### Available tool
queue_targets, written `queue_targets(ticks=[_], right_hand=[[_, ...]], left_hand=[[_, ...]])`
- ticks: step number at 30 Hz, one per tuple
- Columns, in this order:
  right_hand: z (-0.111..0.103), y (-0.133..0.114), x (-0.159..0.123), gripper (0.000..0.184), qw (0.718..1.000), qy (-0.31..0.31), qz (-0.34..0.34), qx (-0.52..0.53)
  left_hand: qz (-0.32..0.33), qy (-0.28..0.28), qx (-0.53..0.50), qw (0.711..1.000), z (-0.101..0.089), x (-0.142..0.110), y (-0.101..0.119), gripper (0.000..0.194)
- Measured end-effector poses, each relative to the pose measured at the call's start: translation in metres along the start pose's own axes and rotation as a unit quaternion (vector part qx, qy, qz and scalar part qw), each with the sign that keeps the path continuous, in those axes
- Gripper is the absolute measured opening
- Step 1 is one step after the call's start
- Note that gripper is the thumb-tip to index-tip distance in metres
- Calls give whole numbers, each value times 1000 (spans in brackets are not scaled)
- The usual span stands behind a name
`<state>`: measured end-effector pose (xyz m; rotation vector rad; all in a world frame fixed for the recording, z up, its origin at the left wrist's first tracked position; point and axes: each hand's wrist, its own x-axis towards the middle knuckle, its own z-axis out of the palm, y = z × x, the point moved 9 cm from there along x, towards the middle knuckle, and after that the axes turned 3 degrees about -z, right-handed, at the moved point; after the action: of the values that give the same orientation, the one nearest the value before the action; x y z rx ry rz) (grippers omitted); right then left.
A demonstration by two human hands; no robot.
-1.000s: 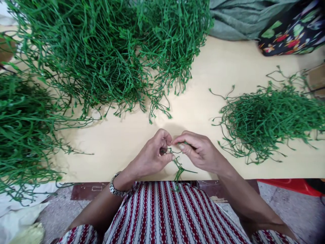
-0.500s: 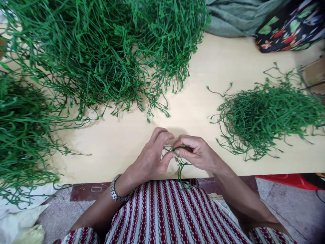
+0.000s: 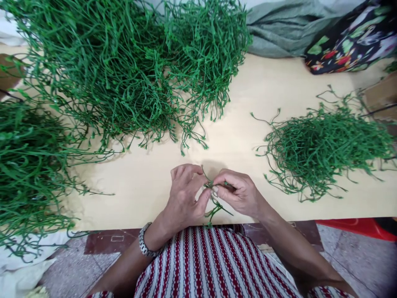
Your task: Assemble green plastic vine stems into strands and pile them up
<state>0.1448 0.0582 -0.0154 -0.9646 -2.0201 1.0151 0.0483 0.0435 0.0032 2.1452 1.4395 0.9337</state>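
Note:
Close to the table's front edge, my two hands meet at a thin green plastic plant stem [image 3: 216,207]. Thumb and fingertips of my right hand [image 3: 240,192] pinch it. My left hand [image 3: 187,194] also pinches it, its thumb touching the right fingertips and its other fingers curled above. One branch of the stem sticks up between the hands, and forked ends hang below toward the striped shirt. The fingers hide the point where the stem is gripped. A metal-band watch [image 3: 145,240] circles my left wrist.
A large heap of green stems [image 3: 124,74] covers the back left, with another heap [image 3: 27,165] at the left edge. A smaller pile [image 3: 328,149] lies at right. Behind are grey-green cloth [image 3: 279,29], a flowered black cloth [image 3: 350,41] and a cardboard box [image 3: 383,97].
The stem has turned: a branch now points up between my hands, and its lower ends have swung. My left fingers have come closer to the stem. The whole view has shifted slightly.

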Motion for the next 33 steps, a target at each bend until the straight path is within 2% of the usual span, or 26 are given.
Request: queue_targets(ticks=[5,9,11,17,24,33], right_hand=[[3,-14,1,9,992,-14,-73,-103],[11,-21,-1,19,962,-55,-118,-241],[14,-21,-1,20,952,-63,-122,-273],[12,-15,-2,14,968,-23,-98,-231],[10,-19,-3,12,981,-9,-118,-154],[6,-18,-5,7,990,28,-83,-114]], left_hand=[[-33,-16,2,999,2,2,-2,12],[-67,-54,-17,996,10,2,-10,14],[-95,-64,-34,993,13,2,-15,15],[-127,-61,-84,986,12,-1,-25,12],[-123,-133,-163,970,16,-3,-26,14],[-135,-156,-226,952,20,-6,-25,15]])
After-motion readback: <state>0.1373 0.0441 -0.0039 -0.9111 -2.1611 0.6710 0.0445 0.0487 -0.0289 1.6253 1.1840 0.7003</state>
